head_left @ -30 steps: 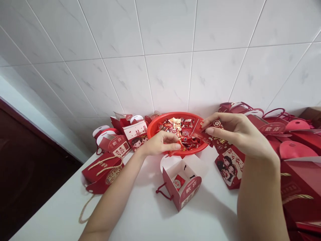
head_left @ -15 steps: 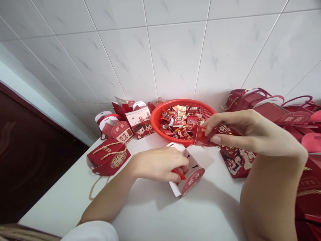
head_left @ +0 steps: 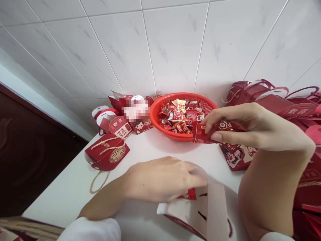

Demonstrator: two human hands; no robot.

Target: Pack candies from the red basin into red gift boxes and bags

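Between the thumb and fingers of my right hand (head_left: 233,129) is a red candy packet (head_left: 200,134), raised just in front of the red basket (head_left: 173,136) of wrapped candies (head_left: 179,115). My left hand (head_left: 163,179) reaches over an open gift box (head_left: 188,214) with a white inside, at the lower middle. Its index finger extends along the far side of the box, while the other fingertips are hidden or blurred. A red wrapper (head_left: 191,194) shows inside the box, below that hand.
Red gift boxes (head_left: 107,152) with rope handles stand at the left of the white table (head_left: 140,147). More boxes (head_left: 238,157) and bags (head_left: 271,100) crowd the right side. A tiled wall (head_left: 175,50) rises behind the basket.
The open box has shifted toward me and turned, its white flap now at the right. My left hand has moved slightly right and nearer. My right hand still holds the packet.
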